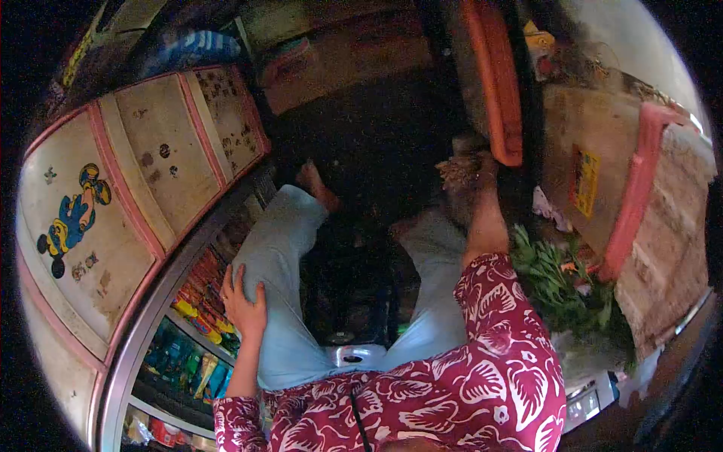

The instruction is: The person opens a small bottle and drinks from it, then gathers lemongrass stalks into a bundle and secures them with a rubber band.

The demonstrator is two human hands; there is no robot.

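My left hand (245, 305) lies on the thigh of my light blue trousers (282, 248), its fingers spread, holding nothing. Reaching forward on the right, my right hand (486, 166) is dim and partly in shadow. Its fingers seem closed around a knobbly, pale brown bunch (458, 172), whose kind I cannot make out. Just beside that hand is the lower end of an orange-red plastic edge (501, 98). Closer to my right forearm lies a heap of leafy green stems (561, 279).
A white cabinet (120, 218) with pink trim and a cartoon sticker stands at left. Colourful packets (202, 297) fill the shelves below it. On the right are a pink-edged box (636, 188) and a brown sack-like surface (674, 233). My bare foot (316, 184) is on the dark floor.
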